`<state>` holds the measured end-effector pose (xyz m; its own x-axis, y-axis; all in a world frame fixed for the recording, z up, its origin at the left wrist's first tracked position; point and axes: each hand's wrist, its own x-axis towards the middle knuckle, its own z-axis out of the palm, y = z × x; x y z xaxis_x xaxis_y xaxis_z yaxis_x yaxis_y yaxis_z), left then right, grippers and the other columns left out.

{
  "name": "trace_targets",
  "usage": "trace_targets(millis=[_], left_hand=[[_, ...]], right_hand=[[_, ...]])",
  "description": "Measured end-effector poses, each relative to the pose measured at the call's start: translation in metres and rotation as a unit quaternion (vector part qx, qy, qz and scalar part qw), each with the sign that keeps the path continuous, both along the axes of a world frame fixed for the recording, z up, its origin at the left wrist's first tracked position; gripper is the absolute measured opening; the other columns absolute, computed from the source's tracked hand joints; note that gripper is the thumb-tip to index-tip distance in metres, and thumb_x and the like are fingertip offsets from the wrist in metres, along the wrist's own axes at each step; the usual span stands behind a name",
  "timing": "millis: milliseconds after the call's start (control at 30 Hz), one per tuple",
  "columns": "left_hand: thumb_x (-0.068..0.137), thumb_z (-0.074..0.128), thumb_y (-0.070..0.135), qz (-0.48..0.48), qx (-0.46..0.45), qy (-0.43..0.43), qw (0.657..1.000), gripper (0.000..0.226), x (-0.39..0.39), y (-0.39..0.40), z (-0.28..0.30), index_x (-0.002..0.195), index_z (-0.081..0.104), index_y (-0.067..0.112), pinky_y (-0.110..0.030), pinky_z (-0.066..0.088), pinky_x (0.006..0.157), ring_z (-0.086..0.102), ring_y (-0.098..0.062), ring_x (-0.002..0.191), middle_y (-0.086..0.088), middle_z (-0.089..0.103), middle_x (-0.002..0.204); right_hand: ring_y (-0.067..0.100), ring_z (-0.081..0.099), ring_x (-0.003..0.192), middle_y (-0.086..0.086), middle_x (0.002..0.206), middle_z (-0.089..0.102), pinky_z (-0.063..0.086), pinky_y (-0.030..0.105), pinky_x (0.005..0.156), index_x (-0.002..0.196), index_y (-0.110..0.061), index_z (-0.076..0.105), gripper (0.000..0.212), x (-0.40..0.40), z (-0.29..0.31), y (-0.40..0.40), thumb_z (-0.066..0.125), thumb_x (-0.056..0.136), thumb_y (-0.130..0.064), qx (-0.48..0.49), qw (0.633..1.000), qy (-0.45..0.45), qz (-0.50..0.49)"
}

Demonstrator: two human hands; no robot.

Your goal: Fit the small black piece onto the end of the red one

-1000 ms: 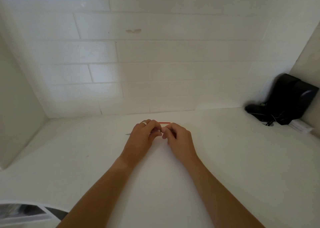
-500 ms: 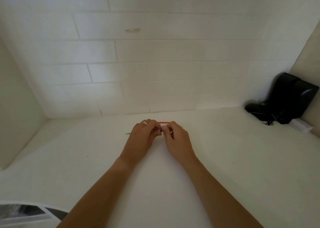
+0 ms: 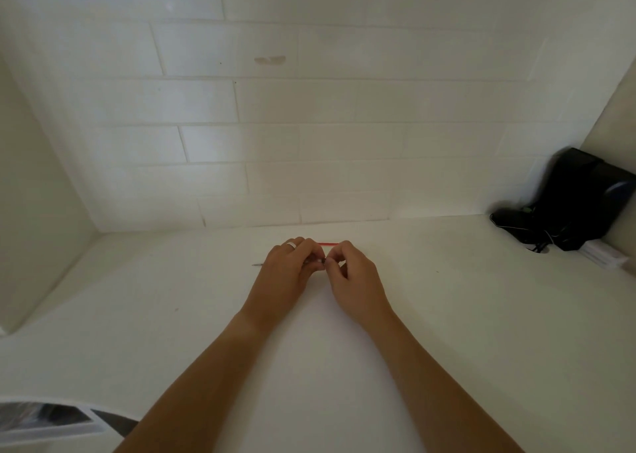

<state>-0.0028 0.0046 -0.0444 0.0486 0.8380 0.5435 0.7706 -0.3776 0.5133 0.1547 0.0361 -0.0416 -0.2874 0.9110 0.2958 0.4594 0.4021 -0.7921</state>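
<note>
Both grips meet at the table's (image 3: 447, 315) middle: our left hand (image 3: 285, 273) and right hand (image 3: 354, 280) curl round a thin dark pin (image 3: 315, 262). Just beyond our fingers lies a red stick (image 3: 328, 244).

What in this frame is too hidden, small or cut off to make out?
Head view only:
- Small dark item pinched between left hand and right hand: fingers cover it.
- Thin red stick: mostly behind the knuckles.
- Thin grey rod: too small.
- Black device: blurred.
- White tray: cut by the edge.
</note>
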Motion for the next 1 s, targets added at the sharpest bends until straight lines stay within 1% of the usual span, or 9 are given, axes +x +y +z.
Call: trace_targets(millis=[133, 267, 333, 433, 633, 733, 800, 933, 1000], left_hand=[[0.096, 0.061, 0.022, -0.004, 0.007, -0.004, 1.0, 0.003, -0.0003, 0.0013, -0.0013, 0.096, 0.063, 0.02, -0.043, 0.053, 0.08, 0.063, -0.01, 0.088, 0.011, 0.064, 0.09], [0.095, 0.053, 0.03, -0.007, 0.003, -0.005, 1.0, 0.015, 0.0004, -0.0004, 0.0007, 0.095, 0.063, 0.019, -0.043, 0.053, 0.079, 0.062, -0.012, 0.087, 0.009, 0.064, 0.09], [0.095, 0.053, 0.031, -0.01, 0.002, -0.002, 1.0, 0.015, 0.0002, -0.0001, 0.0001, 0.095, 0.063, 0.02, -0.043, 0.053, 0.079, 0.063, -0.012, 0.088, 0.009, 0.064, 0.09], [0.096, 0.059, 0.023, -0.013, 0.009, -0.003, 1.0, 0.006, -0.0005, 0.0017, -0.0018, 0.095, 0.064, 0.02, -0.043, 0.053, 0.078, 0.063, -0.011, 0.087, 0.01, 0.064, 0.089], [0.095, 0.061, 0.019, -0.013, 0.016, 0.006, 1.0, 0.003, -0.0014, 0.0027, -0.0029, 0.095, 0.064, 0.019, -0.041, 0.052, 0.077, 0.061, -0.011, 0.085, 0.01, 0.063, 0.088], [0.096, 0.056, 0.025, -0.015, 0.01, 0.002, 1.0, 0.009, -0.0007, 0.0023, -0.003, 0.096, 0.063, 0.02, -0.042, 0.052, 0.079, 0.062, -0.012, 0.086, 0.011, 0.063, 0.089], [0.096, 0.057, 0.025, -0.013, 0.008, 0.003, 1.0, 0.008, -0.001, 0.0023, -0.0032, 0.096, 0.063, 0.02, -0.044, 0.052, 0.079, 0.062, -0.012, 0.087, 0.011, 0.063, 0.09], [0.096, 0.055, 0.025, -0.011, 0.005, 0.002, 1.0, 0.01, -0.0006, 0.0014, -0.002, 0.095, 0.063, 0.02, -0.044, 0.052, 0.079, 0.062, -0.013, 0.087, 0.01, 0.063, 0.09], [0.096, 0.052, 0.028, -0.012, 0.005, 0.005, 1.0, 0.015, -0.0004, 0.0012, -0.0015, 0.095, 0.064, 0.02, -0.043, 0.052, 0.079, 0.062, -0.012, 0.086, 0.011, 0.062, 0.09]], right_hand=[[0.016, 0.057, 0.076, 0.002, 0.086, 0.062, 0.042, 0.027, 0.065, 0.089, -0.012, 0.061, 0.025, -0.0013, -0.0003, 0.001, 0.047, 0.103, -0.027, 0.013, 1.0, -0.015, -0.013], [0.007, 0.05, 0.059, -0.007, 0.087, 0.061, 0.041, 0.021, 0.058, 0.092, -0.017, 0.057, 0.011, -0.0006, 0.001, 0.0003, 0.052, 0.099, -0.022, 0.001, 1.0, 0.004, -0.008], [0.007, 0.049, 0.062, -0.004, 0.085, 0.059, 0.039, 0.02, 0.059, 0.088, -0.015, 0.057, 0.014, -0.0002, 0.0003, 0.0005, 0.051, 0.099, -0.02, 0.009, 1.0, -0.007, -0.006], [0.016, 0.054, 0.075, 0.004, 0.084, 0.06, 0.043, 0.029, 0.066, 0.085, -0.01, 0.06, 0.026, -0.0014, -0.0008, 0.0013, 0.047, 0.103, -0.023, 0.019, 1.0, -0.019, -0.014], [0.008, 0.048, 0.059, -0.006, 0.083, 0.06, 0.039, 0.019, 0.057, 0.089, -0.015, 0.058, 0.013, -0.0006, 0.0015, -0.0001, 0.05, 0.099, -0.019, 0.005, 1.0, -0.005, -0.012], [0.016, 0.054, 0.075, 0.002, 0.083, 0.06, 0.044, 0.029, 0.066, 0.084, -0.011, 0.06, 0.025, -0.001, 0.0004, 0.0005, 0.046, 0.102, -0.021, 0.018, 0.999, -0.023, -0.014], [0.02, 0.056, 0.077, 0.004, 0.082, 0.062, 0.045, 0.035, 0.069, 0.085, -0.01, 0.06, 0.03, -0.0021, 0.0007, -0.0005, 0.043, 0.104, -0.025, 0.013, 0.999, -0.02, -0.023], [0.011, 0.051, 0.061, -0.004, 0.087, 0.065, 0.041, 0.022, 0.058, 0.091, -0.015, 0.057, 0.015, -0.0018, 0.0034, -0.002, 0.049, 0.101, -0.023, -0.005, 1.0, -0.001, -0.011], [0.011, 0.051, 0.065, -0.001, 0.084, 0.063, 0.039, 0.022, 0.06, 0.087, -0.014, 0.058, 0.018, -0.0011, 0.0024, -0.0012, 0.049, 0.1, -0.02, 0.006, 1.0, -0.016, -0.006]])
